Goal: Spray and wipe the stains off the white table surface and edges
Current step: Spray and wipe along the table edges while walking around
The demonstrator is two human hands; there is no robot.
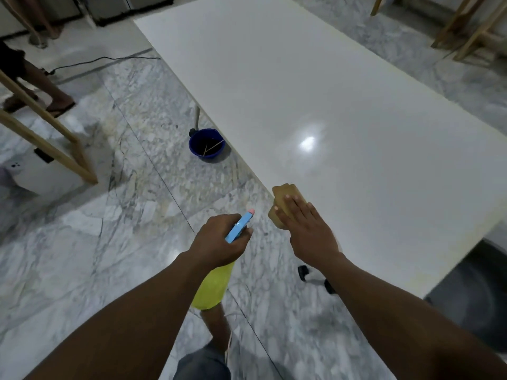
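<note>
Fingers (291, 209) of the right hand (310, 231) lie straight and close together, pressing flat on a folded tan cloth (284, 193). The cloth sits on the long left edge of the white table (301, 78), near the corner closest to the camera, and part of it hangs over that edge. The left hand (219, 239) is held out over the marble floor (82, 242), just beside the table edge. It grips the neck of a spray bottle (212, 286), fingers curled round it below the blue trigger head. The pink nozzle tip points up and toward the cloth, and the yellow-green body hangs below the wrist. I cannot tell whether a finger rests on the trigger. A light reflects off the glossy tabletop beyond the cloth. A blue bucket (207, 144) with thin sticks in it stands on the floor, partly under the table's left edge. A dark caster (303, 271) shows under the near corner. A wooden frame (46, 127) stands at far left, with a black cable (104, 60) running across the floor beyond it.
</note>
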